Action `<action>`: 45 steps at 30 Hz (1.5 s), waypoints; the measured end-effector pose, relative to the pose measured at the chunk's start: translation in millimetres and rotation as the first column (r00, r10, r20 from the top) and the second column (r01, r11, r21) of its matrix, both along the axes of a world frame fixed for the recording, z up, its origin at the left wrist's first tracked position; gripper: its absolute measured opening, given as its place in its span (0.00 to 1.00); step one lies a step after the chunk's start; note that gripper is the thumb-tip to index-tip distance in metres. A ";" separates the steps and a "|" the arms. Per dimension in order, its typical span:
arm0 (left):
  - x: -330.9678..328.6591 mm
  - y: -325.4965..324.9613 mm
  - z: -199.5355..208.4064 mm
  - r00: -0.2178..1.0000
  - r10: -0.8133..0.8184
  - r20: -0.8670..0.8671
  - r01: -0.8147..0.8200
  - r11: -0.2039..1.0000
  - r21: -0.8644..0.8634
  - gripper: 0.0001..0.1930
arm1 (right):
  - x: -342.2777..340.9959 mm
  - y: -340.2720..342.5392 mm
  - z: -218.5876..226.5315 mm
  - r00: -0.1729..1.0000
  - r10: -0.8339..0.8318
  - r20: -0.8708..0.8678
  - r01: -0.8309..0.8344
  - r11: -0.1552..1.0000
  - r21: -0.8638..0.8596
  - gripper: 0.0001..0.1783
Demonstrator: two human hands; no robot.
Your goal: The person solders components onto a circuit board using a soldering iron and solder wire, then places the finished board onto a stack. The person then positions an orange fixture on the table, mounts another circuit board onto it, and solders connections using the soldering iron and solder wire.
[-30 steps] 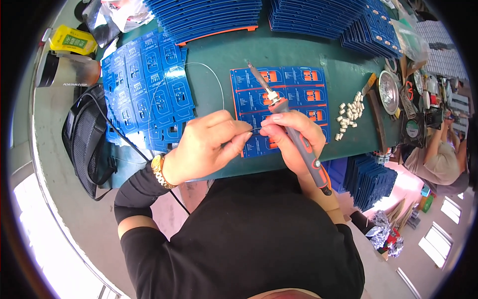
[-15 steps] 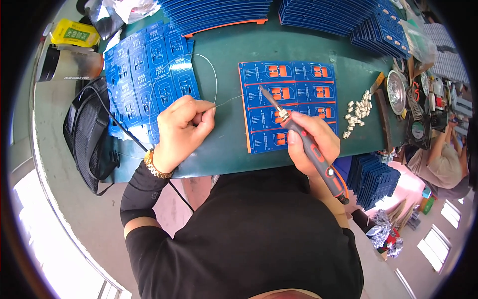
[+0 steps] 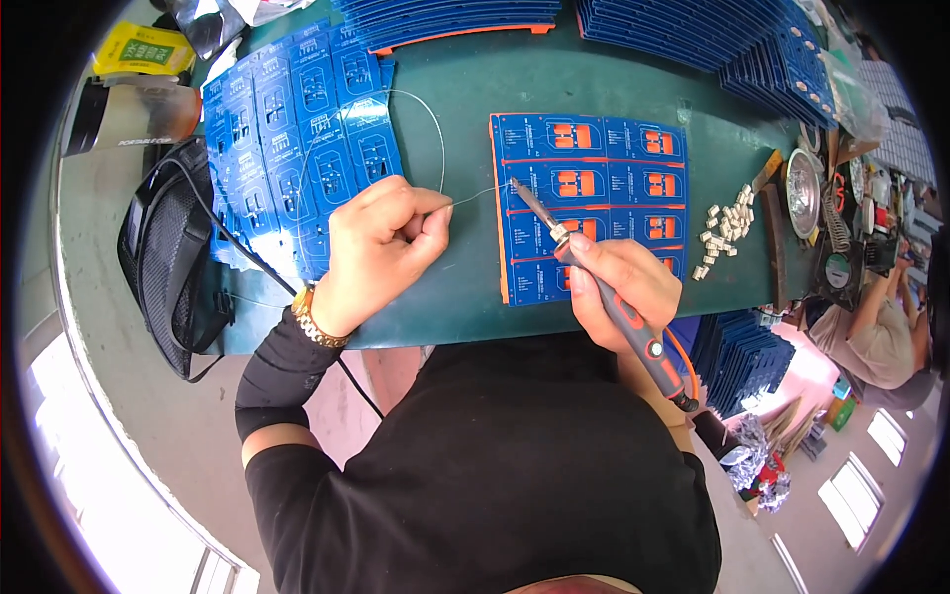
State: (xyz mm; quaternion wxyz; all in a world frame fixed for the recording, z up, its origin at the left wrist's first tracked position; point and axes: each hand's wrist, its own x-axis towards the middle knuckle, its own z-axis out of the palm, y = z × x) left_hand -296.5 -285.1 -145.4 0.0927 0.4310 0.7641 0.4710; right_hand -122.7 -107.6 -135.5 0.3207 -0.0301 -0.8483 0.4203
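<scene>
My right hand (image 3: 630,293) grips a grey and red soldering iron (image 3: 625,319), its tip down on the left part of a blue circuit board panel (image 3: 550,224) with orange showing through its cut-outs. Between the thumb and forefinger of my closed left hand (image 3: 389,247) is a thin solder wire (image 3: 475,197). The wire's free end reaches the board close to the iron's tip. From the left hand the rest of the wire loops back over several blue circuit board sheets (image 3: 297,148) lying to the left.
Small white connectors (image 3: 727,230) lie in a pile right of the panel, near a round metal dish (image 3: 804,191). Stacks of blue boards (image 3: 455,18) line the back. A black mesh bag (image 3: 163,267) and a dark cable (image 3: 242,252) are on the left. Another person (image 3: 871,342) sits far right.
The iron's tip has shifted slightly down the panel's left side, and the wire end has moved with it. My left hand is a little further right. The whole view has shifted slightly.
</scene>
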 end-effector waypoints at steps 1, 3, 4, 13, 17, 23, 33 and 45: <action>0.0 0.9 -0.1 1.000 0.001 0.003 -0.001 1.000 -0.002 0.05 | 0.0 0.7 -0.4 1.000 0.005 -0.001 -0.005 1.000 0.006 0.19; -0.4 3.1 2.6 1.000 -0.024 -0.008 0.024 1.000 -0.019 0.05 | 1.1 1.7 -0.1 1.000 0.000 0.004 0.000 1.000 0.031 0.19; 0.0 3.9 3.8 1.000 -0.024 -0.005 0.024 1.000 -0.019 0.05 | 1.9 2.2 0.3 1.000 -0.005 0.006 0.005 0.998 0.059 0.19; 4.6 7.7 -2.2 0.996 -0.081 -0.022 0.080 0.996 -0.034 0.05 | 9.9 3.9 -2.0 1.000 0.018 0.020 -0.019 0.999 0.044 0.17; 8.8 7.1 -1.1 0.996 -0.081 -0.028 0.079 0.996 -0.049 0.05 | 15.0 1.1 -4.9 0.999 0.036 0.025 -0.037 0.998 0.050 0.18; 12.9 2.6 -1.1 0.994 -0.103 -0.025 0.101 0.994 -0.046 0.05 | 21.1 -6.6 -6.2 0.998 0.022 0.060 -0.027 0.996 0.087 0.20; 22.5 -14.0 3.8 0.970 -0.242 0.020 0.242 0.970 0.014 0.04 | 38.9 -23.1 -4.0 0.997 -0.041 -0.060 0.048 0.992 0.121 0.21; 32.9 -18.0 -5.7 0.973 -0.229 -0.010 0.229 0.973 -0.022 0.04 | 54.4 -36.3 -11.9 0.998 -0.056 -0.030 0.058 0.997 0.057 0.20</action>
